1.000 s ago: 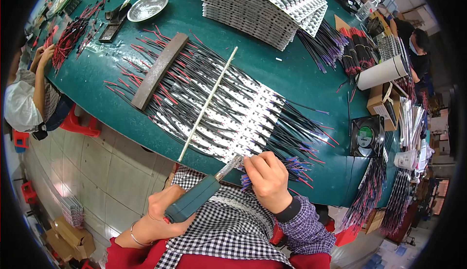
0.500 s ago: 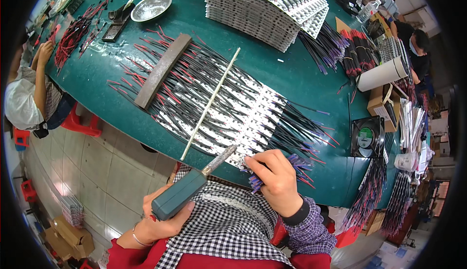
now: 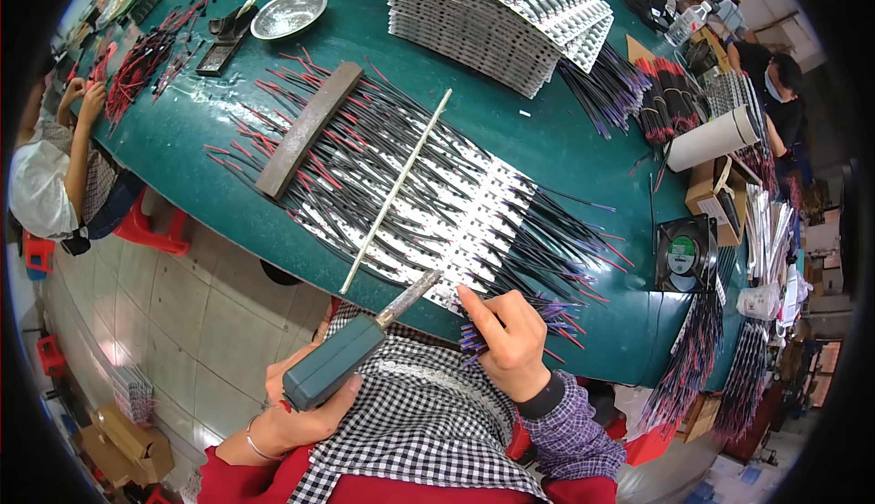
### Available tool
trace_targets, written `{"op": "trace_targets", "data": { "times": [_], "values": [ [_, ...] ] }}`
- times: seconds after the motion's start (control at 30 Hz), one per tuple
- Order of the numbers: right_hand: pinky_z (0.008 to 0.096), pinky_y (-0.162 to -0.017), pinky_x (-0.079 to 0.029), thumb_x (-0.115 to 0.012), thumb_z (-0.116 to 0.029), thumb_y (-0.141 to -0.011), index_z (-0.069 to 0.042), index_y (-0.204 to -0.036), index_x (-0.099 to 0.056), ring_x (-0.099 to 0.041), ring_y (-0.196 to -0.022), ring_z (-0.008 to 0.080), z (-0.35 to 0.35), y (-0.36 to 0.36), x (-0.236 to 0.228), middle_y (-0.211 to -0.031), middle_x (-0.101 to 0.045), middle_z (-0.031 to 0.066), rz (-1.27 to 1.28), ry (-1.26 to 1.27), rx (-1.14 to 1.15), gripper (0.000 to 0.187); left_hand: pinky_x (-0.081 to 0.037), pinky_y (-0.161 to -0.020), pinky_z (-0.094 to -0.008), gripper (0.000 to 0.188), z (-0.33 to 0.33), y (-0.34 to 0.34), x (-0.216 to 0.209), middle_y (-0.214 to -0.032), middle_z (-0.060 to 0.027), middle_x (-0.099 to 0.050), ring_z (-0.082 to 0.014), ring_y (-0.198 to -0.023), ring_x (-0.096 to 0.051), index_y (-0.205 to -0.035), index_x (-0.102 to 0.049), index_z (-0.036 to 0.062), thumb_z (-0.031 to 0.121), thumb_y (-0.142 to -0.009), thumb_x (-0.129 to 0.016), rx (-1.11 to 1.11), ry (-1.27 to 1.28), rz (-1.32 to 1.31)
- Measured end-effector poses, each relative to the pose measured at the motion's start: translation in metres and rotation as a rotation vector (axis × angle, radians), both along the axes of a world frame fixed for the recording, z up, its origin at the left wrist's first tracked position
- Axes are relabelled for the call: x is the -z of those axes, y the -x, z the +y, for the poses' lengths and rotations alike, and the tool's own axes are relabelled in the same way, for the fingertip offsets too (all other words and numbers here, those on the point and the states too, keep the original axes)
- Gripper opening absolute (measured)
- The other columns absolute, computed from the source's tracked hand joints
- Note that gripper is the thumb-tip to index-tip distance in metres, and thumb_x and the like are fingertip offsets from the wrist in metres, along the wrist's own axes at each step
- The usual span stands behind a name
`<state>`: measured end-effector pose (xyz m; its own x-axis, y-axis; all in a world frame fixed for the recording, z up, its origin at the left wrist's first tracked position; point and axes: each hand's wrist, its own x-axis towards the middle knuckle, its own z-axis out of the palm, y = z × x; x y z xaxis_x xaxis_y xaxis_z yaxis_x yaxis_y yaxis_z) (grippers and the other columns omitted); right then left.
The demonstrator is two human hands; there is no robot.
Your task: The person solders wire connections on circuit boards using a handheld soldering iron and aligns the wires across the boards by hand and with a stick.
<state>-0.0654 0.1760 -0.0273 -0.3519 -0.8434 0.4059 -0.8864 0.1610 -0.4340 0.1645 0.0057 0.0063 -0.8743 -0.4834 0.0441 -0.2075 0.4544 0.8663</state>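
My left hand (image 3: 305, 413) is wrapped round the dark green handle of a soldering iron (image 3: 334, 363). The iron's metal tip lies at the near edge of a white circuit board panel (image 3: 488, 196). Close to that tip, my right hand (image 3: 515, 347) has its index finger extended toward the panel's near corner. Its other fingers are curled over a bunch of black wires with purple ends (image 3: 471, 342). Rows of black wires with red ends run across the panel. A brown bar (image 3: 310, 130) and a thin pale stick (image 3: 397, 190) lie across these wires.
A tall stack of white panels (image 3: 474, 35) stands at the far side of the green table (image 3: 182, 176). A metal bowl (image 3: 288, 15) sits at the far left. A black fan (image 3: 685, 253) and a white roll (image 3: 714, 138) are on the right. Another person (image 3: 55, 171) sits at left.
My right hand has shifted slightly left and down, its index finger straighter. The soldering iron tip has moved only slightly. The seated person's hands have moved a little.
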Motion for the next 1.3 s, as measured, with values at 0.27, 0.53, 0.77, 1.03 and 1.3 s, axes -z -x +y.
{"op": "trace_targets", "data": {
  "times": [0.27,0.53,0.77,1.03,1.3],
  "values": [
    [0.0338,-0.056,-0.039,-0.065,0.002,-0.058,0.000,-0.108,-0.071,-0.051,-0.070,0.0218,-0.002,-0.003,-0.001,-0.076,-0.047,0.0048,0.072,-0.024,0.001,0.050,-0.055,-0.069,-0.0295,0.025,0.004,0.004,-0.003,-0.091,-0.0164,-0.072,-0.0222,-0.076,-0.071,-0.097,-0.068,-0.0075,-0.002,-0.075,-0.078,-0.041,-0.219,0.021],
    [0.0329,-0.058,-0.041,-0.066,-0.004,-0.067,-0.001,-0.101,-0.071,-0.054,-0.072,0.0201,-0.005,-0.003,-0.004,-0.077,-0.050,0.0033,0.103,-0.067,0.001,0.034,-0.055,-0.069,-0.0288,0.025,0.004,0.005,-0.001,-0.091,-0.0165,-0.072,-0.0213,-0.076,-0.071,-0.096,-0.068,-0.0076,-0.001,-0.075,-0.079,-0.031,-0.190,0.041],
    [0.0318,-0.059,-0.041,-0.068,-0.006,-0.071,-0.002,-0.098,-0.070,-0.054,-0.075,0.0192,-0.007,-0.001,-0.009,-0.079,-0.052,0.0027,0.125,-0.116,-0.019,0.028,-0.053,-0.068,-0.0280,0.032,0.002,0.006,0.000,-0.090,-0.0128,-0.071,-0.0188,-0.073,-0.068,-0.104,-0.069,-0.0061,0.002,-0.074,-0.078,-0.011,-0.199,0.026],
    [0.0321,-0.059,-0.041,-0.067,-0.006,-0.072,-0.001,-0.098,-0.070,-0.055,-0.077,0.0193,-0.005,-0.002,-0.008,-0.080,-0.052,0.0027,0.139,-0.138,-0.035,0.028,-0.049,-0.059,-0.0291,0.022,0.004,0.008,0.001,-0.079,-0.0106,-0.067,-0.0190,-0.063,-0.063,-0.092,-0.067,-0.0041,-0.001,-0.074,-0.078,-0.014,-0.159,0.036],
    [0.0316,-0.060,-0.040,-0.067,-0.007,-0.072,-0.001,-0.098,-0.070,-0.054,-0.077,0.0190,-0.007,-0.003,-0.009,-0.081,-0.052,0.0027,0.187,-0.144,-0.035,0.027,-0.047,-0.058,-0.0283,0.021,0.001,0.005,-0.001,-0.078,-0.0092,-0.066,-0.0168,-0.062,-0.062,-0.093,-0.068,-0.0031,0.002,-0.074,-0.078,0.032,-0.209,-0.025]
  ]
}}
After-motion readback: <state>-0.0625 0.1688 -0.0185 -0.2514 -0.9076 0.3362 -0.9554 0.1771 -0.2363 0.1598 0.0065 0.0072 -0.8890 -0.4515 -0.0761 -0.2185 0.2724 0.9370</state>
